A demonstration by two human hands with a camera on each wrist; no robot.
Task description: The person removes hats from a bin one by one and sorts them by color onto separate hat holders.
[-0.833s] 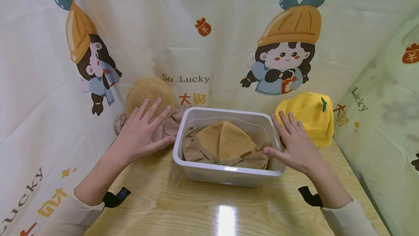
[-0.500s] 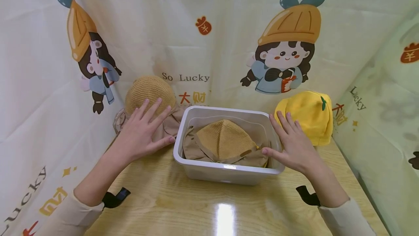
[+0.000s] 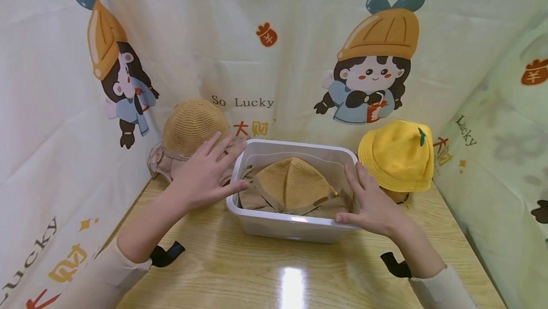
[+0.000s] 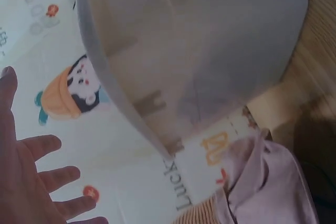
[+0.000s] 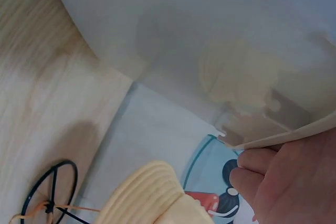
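Note:
A white plastic bin (image 3: 287, 237) stands on the table, with a tan woven hat (image 3: 293, 183) with brown fabric flaps inside. My left hand (image 3: 201, 175) is at the bin's left rim, fingers spread, holding nothing; the left wrist view shows the fingers (image 4: 60, 177) apart from the bin. My right hand (image 3: 370, 206) is at the right rim, its fingers extended; in the right wrist view the fingers (image 5: 254, 174) lie close against the rim, and contact is hard to tell. A second tan woven hat (image 3: 192, 125) with a pinkish-brown flap sits behind my left hand.
A yellow bucket hat (image 3: 398, 156) with a green leaf sits at the back right, propped on a stand with a black wire ring (image 5: 50, 192). Printed cloth (image 3: 295, 80) walls in the back and sides. Wooden table (image 3: 239, 275) extends in front of the bin.
My left hand has moved right, from in front of the left hat to the bin's left rim. My right hand has come slightly down and left, uncovering more of the yellow hat.

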